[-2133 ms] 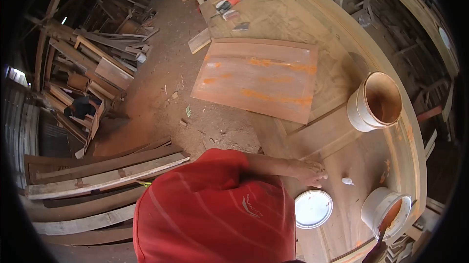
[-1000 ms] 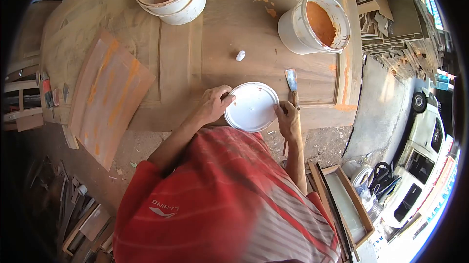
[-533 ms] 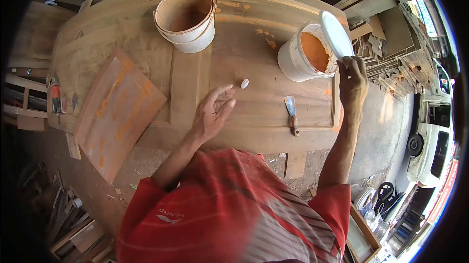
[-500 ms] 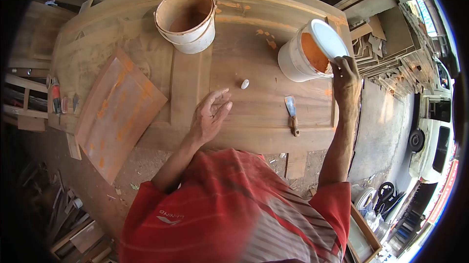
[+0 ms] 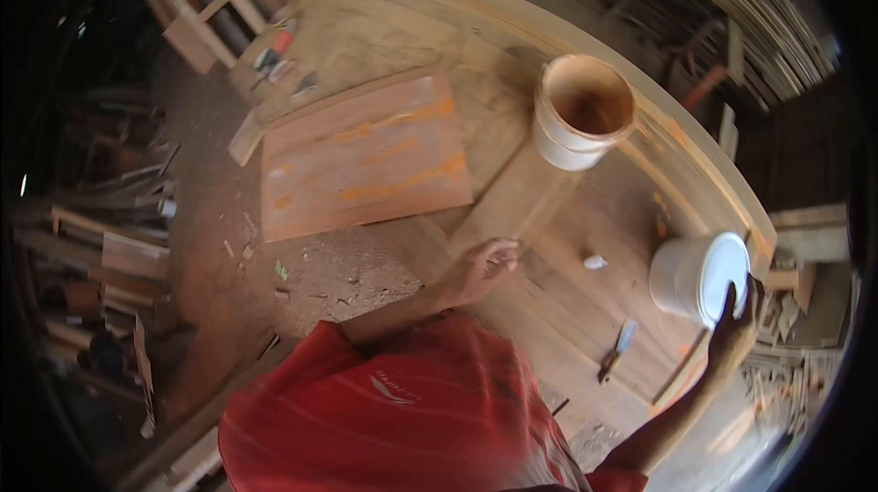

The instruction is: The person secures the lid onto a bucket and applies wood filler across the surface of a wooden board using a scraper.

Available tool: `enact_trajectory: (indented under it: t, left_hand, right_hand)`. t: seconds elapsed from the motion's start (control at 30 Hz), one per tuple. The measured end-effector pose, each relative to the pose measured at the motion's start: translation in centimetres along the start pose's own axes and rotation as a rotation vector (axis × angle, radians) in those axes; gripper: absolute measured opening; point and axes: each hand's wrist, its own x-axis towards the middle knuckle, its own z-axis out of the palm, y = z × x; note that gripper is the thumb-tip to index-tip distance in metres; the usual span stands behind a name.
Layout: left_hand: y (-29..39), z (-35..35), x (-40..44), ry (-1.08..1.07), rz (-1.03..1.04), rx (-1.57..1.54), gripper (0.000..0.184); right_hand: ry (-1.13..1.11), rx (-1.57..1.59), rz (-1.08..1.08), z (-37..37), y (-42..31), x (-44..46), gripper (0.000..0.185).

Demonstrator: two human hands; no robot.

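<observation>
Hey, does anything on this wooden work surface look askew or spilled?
Yes: the loose wooden board lies askew, partly jutting past the edge of the panelled surface. Orange smears streak it; whether spilled or applied, I can't tell. The open bucket and lidded bucket stand upright.

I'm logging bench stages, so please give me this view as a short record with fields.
right hand: fingers on the white lid; the hand is at its near edge
left hand: raised, holding nothing, fingers loosely curled
lidded bucket: white, lid over its mouth, contents hidden; whether it is pressed down is unclear
open bucket: white outside, brown-stained inside
putty knife: lying on the panelled wooden door, unheld
loose panel: orange-smeared, overhanging the door's edge
</observation>
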Motion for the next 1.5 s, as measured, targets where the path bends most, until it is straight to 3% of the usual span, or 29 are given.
enact_trajectory:
  t: [0.13, 0.2, 0.23, 0.27, 0.33, 0.47, 0.53, 0.6, 0.73, 0.8, 0.83, 0.93, 1.0, 1.07, 1.1, 1.13, 1.2, 1.23, 1.27, 1.3, 1.33, 1.4, 1.5]
  left_hand:
    - [0.7, -1.0, 0.1, -0.009, 0.043, 0.126, 0.044]
    - [0.9, -1.6, -0.2, 0.002, 0.062, 0.212, 0.045]
    - [0.6, -1.9, -0.5, 0.017, 0.057, 0.222, 0.045]
    - [0.2, -2.0, -0.9, 0.033, 0.029, 0.192, 0.046]
    - [-0.4, -2.3, -1.3, 0.063, 0.003, 0.157, 0.046]
    - [-1.8, -2.2, -1.8, 0.115, -0.033, 0.122, 0.046]
    - [-2.8, -2.5, -2.0, 0.138, -0.026, 0.101, 0.045]
    - [-3.6, -2.8, -2.6, 0.134, -0.056, 0.073, 0.046]
    - [-4.9, -4.8, -5.1, 0.137, -0.088, 0.112, 0.048]
    - [-3.4, -6.6, -6.1, 0.187, -0.175, 0.11, 0.046]
    - [-3.1, -7.1, -6.4, 0.184, -0.184, 0.097, 0.046]
    - [-3.4, -8.7, -7.3, 0.209, -0.183, 0.035, 0.045]
    - [-4.0, -9.7, -7.7, 0.208, -0.134, 0.049, 0.046]
    - [-4.5, -11.7, -8.0, 0.238, -0.121, 0.08, 0.045]
    - [-4.7, -12.7, -8.5, 0.238, -0.109, 0.125, 0.044]
    - [-4.9, -13.9, -8.9, 0.233, -0.113, 0.12, 0.044]
    - [-5.2, -17.9, -8.8, 0.411, -0.113, 0.098, 0.04]
    - [-5.7, -20.4, -8.8, 0.423, -0.098, 0.106, 0.04]
    - [-6.3, -23.0, -9.0, 0.571, -0.125, 0.104, 0.039]
    - [-7.1, -25.6, -9.2, 0.718, -0.152, 0.095, 0.038]
    - [-7.8, -28.4, -9.4, 0.73, -0.136, 0.095, 0.038]
    - [-9.4, -35.0, -9.8, 0.986, -0.232, 0.159, 0.042]
    - [-16.6, -44.1, -9.9, 1.177, -0.293, 0.402, 0.048]
  right_hand:
    - [0.332, -0.01, 0.024, -0.4, 2.9, 6.5, 0.051]
    - [0.262, -0.264, -0.054, 3.3, 2.2, 7.1, 0.059]
    - [0.035, 0.228, 0.014, 7.2, 2.4, 5.7, 0.069]
    - [-0.177, -0.305, 0.058, 12.4, 3.5, 3.0, 0.075]
    - [-0.289, -0.282, 0.148, 12.1, 4.0, 3.9, 0.077]
    - [-0.249, -0.297, 0.083, 11.9, 4.6, 4.3, 0.077]
    - [-0.344, -0.256, 0.102, 11.4, 4.9, 4.7, 0.074]
    - [-0.38, -0.174, 0.029, 13.0, 9.5, 6.2, 0.071]
    - [-0.057, -0.132, 0.058, 11.4, 12.2, 6.7, 0.07]
    - [-0.119, -0.106, -0.031, 14.9, 15.6, 5.3, 0.071]
    - [-0.135, -0.124, 0.028, 15.2, 15.0, 4.5, 0.072]
    - [-0.218, -0.216, 0.219, 12.1, 9.8, 4.7, 0.074]
    - [-0.147, -0.104, 0.18, 11.7, 8.9, 4.9, 0.074]
    - [0.207, -0.091, 0.291, 11.5, 6.3, 4.7, 0.074]
    - [0.247, 0.116, 0.345, 9.9, 1.7, 4.2, 0.063]
    - [0.244, 0.108, 0.345, 8.8, -2.8, 3.2, 0.063]
    - [0.273, 0.127, -0.152, 8.4, -12.2, 1.8, 0.037]
    - [0.147, 0.333, -0.1, 9.7, -17.2, 0.7, 0.036]
    - [0.017, 0.541, -0.053, 11.7, -22.1, -0.5, 0.034]
    - [-0.173, 0.559, -0.053, 12.6, -26.7, -0.8, 0.036]
    - [-0.363, 0.569, -0.054, 13.9, -30.5, -0.8, 0.038]
    - [-0.516, 0.715, -0.045, 19.7, -35.6, -1.3, 0.046]
    - [-0.462, 0.717, 0.018, 28.1, -41.2, -0.5, 0.056]
